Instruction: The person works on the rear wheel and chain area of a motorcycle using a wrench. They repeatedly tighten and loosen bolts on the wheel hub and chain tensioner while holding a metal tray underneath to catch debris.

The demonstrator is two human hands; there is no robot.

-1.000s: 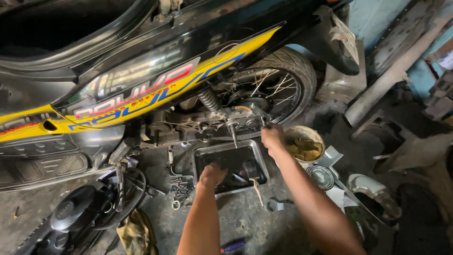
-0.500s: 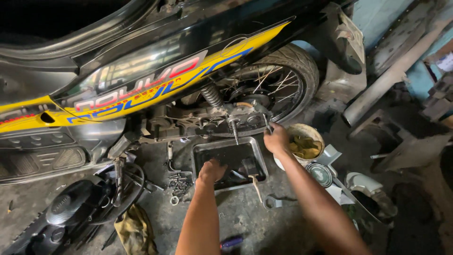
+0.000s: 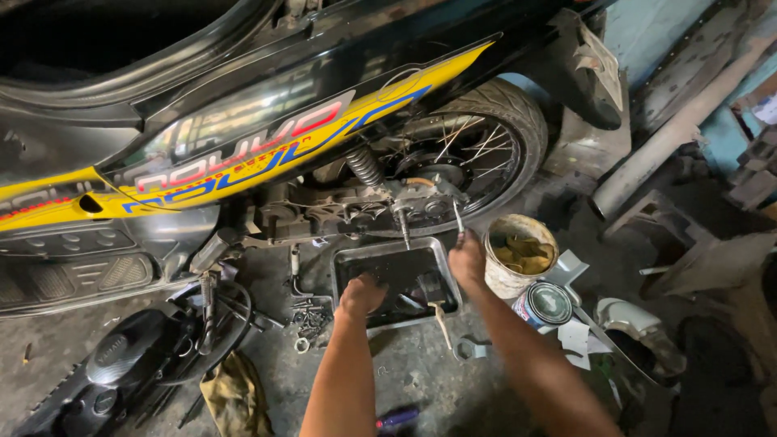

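A black and yellow motorcycle point(image 3: 267, 137) stands over the floor with its rear wheel point(image 3: 473, 154) at the right. Under it lies a dark metal tray point(image 3: 441, 259) with oily liquid and parts. My left hand point(image 3: 361, 295) is down in the tray with its fingers curled; what it holds is hidden. My right hand point(image 3: 467, 257) is at the tray's right rim, closed on a thin metal tool point(image 3: 458, 217) that points up at the wheel hub.
A dirty white bucket point(image 3: 518, 255) and a closed tin can point(image 3: 546, 303) stand right of the tray. Loose bolts and nuts point(image 3: 307, 320) lie left of it, a black engine cover point(image 3: 121, 356) and a rag point(image 3: 235, 396) further left. A wrench point(image 3: 469, 350) lies below.
My right hand has dropped from the wheel hub down to the tray's right rim. The left hand has stayed in the tray. The view has shifted slightly.
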